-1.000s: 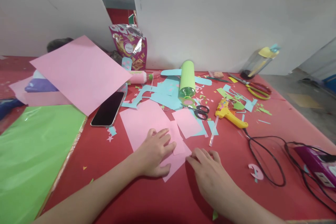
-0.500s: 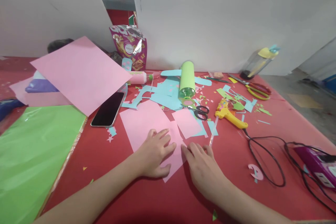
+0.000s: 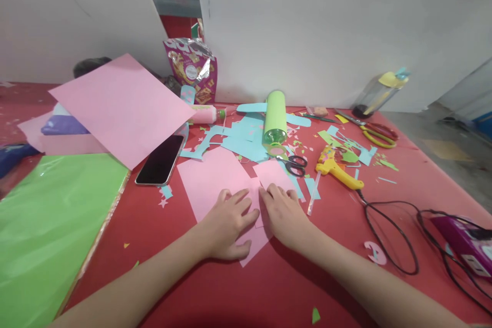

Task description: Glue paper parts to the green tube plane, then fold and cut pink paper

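Observation:
A sheet of pink paper (image 3: 207,174) lies in front of me on the red table. My left hand (image 3: 228,223) rests palm down on it, fingers spread. Over the sheet's right part, my right hand (image 3: 284,212) has its fingers bent close together, tips on the pink paper; its thumb is hidden. A small flap edge shows under the right hand. Just beyond that hand lies a smaller pink piece (image 3: 271,170), partly covered. Black-handled scissors (image 3: 295,165) lie behind it, near a green-wrapped bottle (image 3: 275,113) on its side with light blue paper strips.
A yellow glue gun (image 3: 338,171) with a black cord lies right, near a purple power strip (image 3: 467,246). Left are a phone (image 3: 160,160), a green paper pack (image 3: 57,220) and a large pink sheet (image 3: 123,107). A clear bottle (image 3: 378,95) stands at the back right.
My right hand has moved forward and slightly left over the pink paper, and a flap edge now shows beneath it. My left hand stays in place.

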Demonstrator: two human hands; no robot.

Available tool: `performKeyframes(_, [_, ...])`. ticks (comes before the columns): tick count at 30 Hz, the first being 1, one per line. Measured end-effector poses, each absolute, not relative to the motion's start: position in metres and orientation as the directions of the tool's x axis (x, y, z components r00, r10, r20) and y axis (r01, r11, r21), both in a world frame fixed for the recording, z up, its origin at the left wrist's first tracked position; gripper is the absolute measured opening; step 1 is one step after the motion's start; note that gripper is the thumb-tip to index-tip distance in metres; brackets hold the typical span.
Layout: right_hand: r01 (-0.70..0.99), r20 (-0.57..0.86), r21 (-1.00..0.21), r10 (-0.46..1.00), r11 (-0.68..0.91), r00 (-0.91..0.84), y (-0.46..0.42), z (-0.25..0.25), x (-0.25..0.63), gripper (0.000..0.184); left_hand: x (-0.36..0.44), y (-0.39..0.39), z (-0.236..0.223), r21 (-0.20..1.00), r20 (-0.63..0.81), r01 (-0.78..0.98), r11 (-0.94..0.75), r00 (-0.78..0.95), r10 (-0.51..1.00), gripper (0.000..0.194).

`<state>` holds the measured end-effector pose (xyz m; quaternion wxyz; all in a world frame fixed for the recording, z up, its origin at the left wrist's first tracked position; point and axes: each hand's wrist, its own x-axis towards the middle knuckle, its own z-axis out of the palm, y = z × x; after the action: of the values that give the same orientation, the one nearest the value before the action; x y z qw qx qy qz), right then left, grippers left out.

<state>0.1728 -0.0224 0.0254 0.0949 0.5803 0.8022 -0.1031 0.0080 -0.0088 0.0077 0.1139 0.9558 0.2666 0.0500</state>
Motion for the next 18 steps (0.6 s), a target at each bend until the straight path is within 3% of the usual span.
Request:
performKeyframes(5, [0.951, -0.243, -0.035, 0.921, 0.306, -0.305, -0.008, 0.021, 0.171, 0.043, 0.008, -0.009, 0.008, 0.249, 0.036, 0.499, -0.830, 0.852, 0.523, 0.035])
performKeyframes(9, [0.957, -0.124, 0.010, 0.950, 0.291, -0.288, 0.000, 0.006, 0.168, 0.047, 0.008, -0.008, 0.008, 0.253, 0.044, 0.493, -0.832, 0.854, 0.519, 0.034])
performKeyframes(13, [0.965, 0.039, 0.023, 0.964, 0.262, -0.263, 0.004, -0.006, 0.167, 0.038, 0.007, -0.008, 0.004, 0.263, 0.102, 0.472, -0.842, 0.854, 0.511, 0.033])
performKeyframes(18, [0.948, 0.109, -0.042, 0.945, 0.314, -0.308, 0.004, -0.012, 0.169, 0.025, 0.006, -0.007, -0.003, 0.256, 0.186, 0.468, -0.846, 0.835, 0.518, 0.030])
